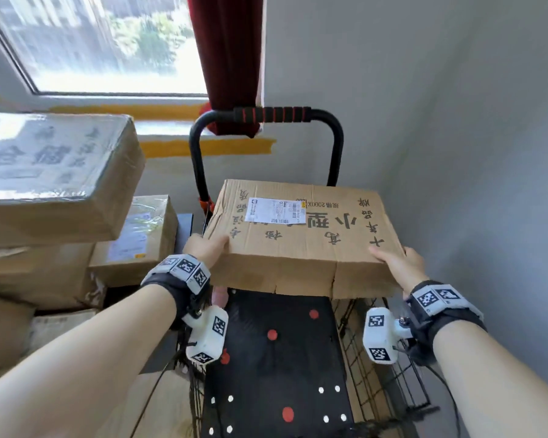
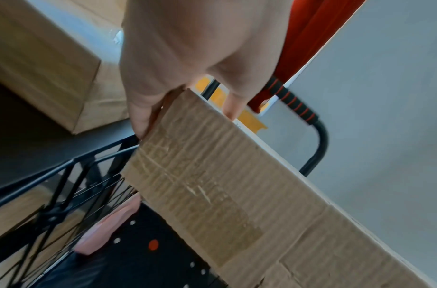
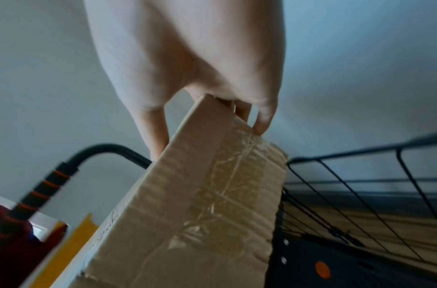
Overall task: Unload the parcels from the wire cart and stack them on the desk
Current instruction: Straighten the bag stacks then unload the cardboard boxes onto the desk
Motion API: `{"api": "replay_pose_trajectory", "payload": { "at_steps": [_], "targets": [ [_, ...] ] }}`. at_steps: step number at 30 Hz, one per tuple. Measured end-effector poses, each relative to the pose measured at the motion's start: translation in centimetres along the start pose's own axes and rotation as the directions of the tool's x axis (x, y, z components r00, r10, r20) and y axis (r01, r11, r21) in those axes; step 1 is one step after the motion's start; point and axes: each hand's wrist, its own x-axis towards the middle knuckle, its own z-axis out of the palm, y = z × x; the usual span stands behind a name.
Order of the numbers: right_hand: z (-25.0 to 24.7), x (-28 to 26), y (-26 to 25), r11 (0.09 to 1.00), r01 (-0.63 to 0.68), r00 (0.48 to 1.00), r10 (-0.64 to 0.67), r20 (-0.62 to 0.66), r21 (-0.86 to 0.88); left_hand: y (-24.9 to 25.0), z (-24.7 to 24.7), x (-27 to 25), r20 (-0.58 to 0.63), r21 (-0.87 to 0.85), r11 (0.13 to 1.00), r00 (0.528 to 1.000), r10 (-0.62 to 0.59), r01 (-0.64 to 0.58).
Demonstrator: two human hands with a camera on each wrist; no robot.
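Note:
A flat brown cardboard parcel (image 1: 301, 235) with a white shipping label and black handwriting hangs level above the wire cart (image 1: 393, 368). My left hand (image 1: 207, 248) grips its near left corner, thumb on top and fingers underneath. My right hand (image 1: 396, 263) grips the near right corner the same way. In the left wrist view the left hand (image 2: 185, 64) clasps the taped parcel edge (image 2: 212, 175). In the right wrist view the right hand (image 3: 187, 58) pinches the parcel corner (image 3: 207, 194).
The cart's black handle (image 1: 271, 114) with red-ringed grip stands behind the parcel, by a dark red curtain (image 1: 227, 58). A black dotted bag (image 1: 276, 368) and a pink item (image 2: 108, 224) lie in the cart. Several stacked cardboard boxes (image 1: 54, 184) fill the left. A grey wall is right.

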Motion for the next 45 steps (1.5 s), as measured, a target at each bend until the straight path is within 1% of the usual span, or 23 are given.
{"api": "replay_pose_trajectory", "payload": {
  "at_steps": [4,6,8,12,14,16,19,22,25,27,29,31,33,36,39,41,43,45],
  "targets": [
    [-4.5,-4.9,-5.4,0.990,0.136,0.985,-0.131,-0.114,0.035,4.8,-3.3,-3.8,0.020,-0.099,0.985,0.989,0.147,-0.144],
    [-6.0,-7.0,-8.1,0.977,0.208,0.969,-0.199,-0.149,0.046,7.0,-5.5,-5.5,0.007,-0.149,0.964,0.975,0.223,-0.220],
    [-6.9,-8.6,-10.7,0.962,0.264,0.955,-0.250,-0.161,0.071,8.9,-8.1,-6.7,-0.022,-0.213,0.940,0.963,0.270,-0.268],
    [-6.2,-11.1,-15.8,0.931,0.332,0.939,-0.311,-0.149,0.151,11.5,-14.4,-7.7,-0.076,-0.310,0.897,0.948,0.307,-0.316],
    [-4.8,-12.2,-17.8,0.913,0.353,0.935,-0.334,-0.121,0.204,11.9,-17.9,-8.1,-0.106,-0.389,0.866,0.949,0.296,-0.313],
    [-2.8,-13.0,-19.6,0.895,0.377,0.926,-0.367,-0.085,0.240,11.8,-21.4,-8.3,-0.158,-0.414,0.847,0.943,0.293,-0.332],
    [1.3,-14.7,-22.0,0.873,0.376,0.918,-0.397,0.005,0.311,10.2,-26.8,-7.7,-0.239,-0.426,0.835,0.934,0.267,-0.348],
    [6.4,-15.9,-23.7,0.865,0.311,0.912,-0.388,0.134,0.393,7.5,-32.0,-6.4,-0.295,-0.452,0.826,0.930,0.218,-0.337],
    [11.9,-17.5,-25.1,0.863,0.285,0.888,-0.402,0.225,0.417,4.7,-36.9,-5.2,-0.325,-0.459,0.840,0.934,0.146,-0.291],
    [15.7,-18.7,-25.7,0.873,0.266,0.868,-0.401,0.293,0.408,2.8,-39.8,-4.4,-0.349,-0.486,0.832,0.932,0.093,-0.265],
    [19.4,-19.3,-26.2,0.887,0.246,0.851,-0.391,0.350,0.392,0.9,-42.4,-3.5,-0.393,-0.492,0.831,0.918,0.056,-0.261],
    [22.6,-19.8,-26.6,0.893,0.229,0.839,-0.383,0.386,0.388,-1.3,-44.6,-2.3,-0.457,-0.461,0.853,0.889,0.011,-0.247],
    [25.1,-20.5,-26.9,0.896,0.244,0.835,-0.389,0.390,0.371,-3.2,-46.1,-1.2,-0.503,-0.439,0.866,0.864,-0.015,-0.240],
    [27.5,-21.1,-27.1,0.890,0.268,0.827,-0.409,0.386,0.370,-4.7,-47.3,-0.1,-0.541,-0.375,0.898,0.841,-0.009,-0.232],
    [28.5,-21.4,-27.3,0.889,0.284,0.823,-0.418,0.385,0.359,-5.9,-47.9,1.2,-0.511,-0.336,0.916,0.859,0.016,-0.218],
    [28.8,-21.2,-27.2,0.890,0.300,0.818,-0.426,0.386,0.344,-7.2,-48.2,3.0,-0.487,-0.351,0.913,0.873,0.012,-0.209],
    [29.0,-21.4,-27.1,0.892,0.310,0.804,-0.431,0.411,0.329,-8.4,-48.3,5.2,-0.489,-0.388,0.900,0.872,-0.017,-0.200],
    [29.0,-21.8,-27.2,0.893,0.303,0.792,-0.429,0.434,0.332,-8.3,-48.1,5.1,-0.493,-0.388,0.898,0.870,-0.014,-0.206]
  ]
}}
